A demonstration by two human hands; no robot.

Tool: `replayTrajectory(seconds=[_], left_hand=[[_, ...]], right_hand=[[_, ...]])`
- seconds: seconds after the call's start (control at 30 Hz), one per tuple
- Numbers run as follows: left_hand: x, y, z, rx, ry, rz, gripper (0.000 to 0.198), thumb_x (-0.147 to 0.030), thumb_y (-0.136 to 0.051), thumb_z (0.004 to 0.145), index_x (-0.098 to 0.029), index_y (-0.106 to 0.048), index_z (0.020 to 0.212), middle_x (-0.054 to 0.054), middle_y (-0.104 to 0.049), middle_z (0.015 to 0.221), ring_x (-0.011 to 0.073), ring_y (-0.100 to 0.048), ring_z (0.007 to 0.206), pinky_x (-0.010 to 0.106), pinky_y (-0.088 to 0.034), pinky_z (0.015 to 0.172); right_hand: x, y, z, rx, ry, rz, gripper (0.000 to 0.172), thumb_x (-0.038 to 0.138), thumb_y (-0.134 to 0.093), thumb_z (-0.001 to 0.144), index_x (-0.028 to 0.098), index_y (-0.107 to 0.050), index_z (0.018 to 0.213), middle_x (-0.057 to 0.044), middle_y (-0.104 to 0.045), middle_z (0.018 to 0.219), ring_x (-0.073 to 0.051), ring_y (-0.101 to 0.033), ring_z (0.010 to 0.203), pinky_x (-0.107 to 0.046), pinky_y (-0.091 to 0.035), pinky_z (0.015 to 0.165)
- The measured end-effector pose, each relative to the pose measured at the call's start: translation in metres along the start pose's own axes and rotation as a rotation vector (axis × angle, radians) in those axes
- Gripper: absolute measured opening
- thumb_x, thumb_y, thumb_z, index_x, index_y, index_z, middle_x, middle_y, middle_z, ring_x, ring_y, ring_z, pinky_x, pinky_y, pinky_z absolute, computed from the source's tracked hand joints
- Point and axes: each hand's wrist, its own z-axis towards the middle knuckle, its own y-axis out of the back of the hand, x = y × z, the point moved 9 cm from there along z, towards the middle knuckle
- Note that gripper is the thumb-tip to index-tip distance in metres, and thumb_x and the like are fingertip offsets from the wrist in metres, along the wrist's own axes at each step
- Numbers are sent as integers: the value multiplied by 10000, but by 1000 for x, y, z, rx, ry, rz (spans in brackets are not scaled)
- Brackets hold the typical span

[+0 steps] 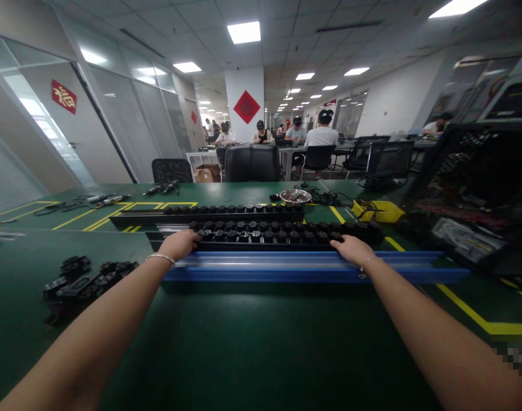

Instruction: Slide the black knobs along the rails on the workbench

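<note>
My left hand [180, 245] is closed on the near edge of a long black rail [264, 245], towards its left end. Further right, my right hand [352, 249] grips the same rail, its thumb pointing inwards. Rows of small black motor-like parts [254, 234] with round tops sit along this rail. Just in front of it lies a blue rail [261, 274] with a shiny channel. Behind it, parallel, runs another long black rail [209, 216] bearing similar parts. The fingertips of both hands are partly hidden behind the rail.
A pile of black parts [87, 282] lies to the left. Towards the back are a metal dish [295, 196], cables [329, 198] and a yellow box [383, 212]. An open computer case [478, 188] stands at right. Several people sit at tables beyond.
</note>
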Motion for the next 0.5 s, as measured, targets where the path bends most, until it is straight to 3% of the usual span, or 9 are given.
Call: replayTrajectory(seconds=[0.17, 0.3, 0.4, 0.5], left_hand=[[-11, 31, -16, -105, 6, 53, 286, -244, -468, 800, -277, -673, 996, 36, -624, 1094, 214, -578, 998, 298, -436, 851], [-29, 63, -45, -197, 12, 83, 276, -262, -439, 837, -255, -660, 1001, 45, -608, 1081, 227, -573, 981, 301, -449, 783], [-57, 81, -74, -263, -26, 76, 233, -260, -460, 838, -247, -658, 961, 54, -601, 1032, 240, -566, 970, 318, -446, 758], [-89, 84, -103, -273, -30, -2, 200, -257, -477, 834, -251, -657, 921, 60, -594, 970, 238, -558, 940, 328, -429, 768]], right_hand=[[-4, 20, -11, -76, -7, 82, 529, 439, -410, 831, 128, -536, 1241, -154, -586, 1216, -282, -551, 1079, -334, -411, 848], [-19, 55, -31, -194, 5, 251, 464, 405, -430, 838, 136, -583, 1184, -133, -635, 1128, -233, -582, 977, -278, -403, 772], [-46, 80, -51, -256, -29, 273, 486, 384, -438, 843, 96, -562, 1214, -171, -603, 1176, -235, -564, 1000, -283, -389, 784], [-89, 101, -71, -331, -95, 254, 451, 368, -466, 822, 126, -609, 1175, -165, -625, 1142, -247, -569, 972, -310, -394, 771]])
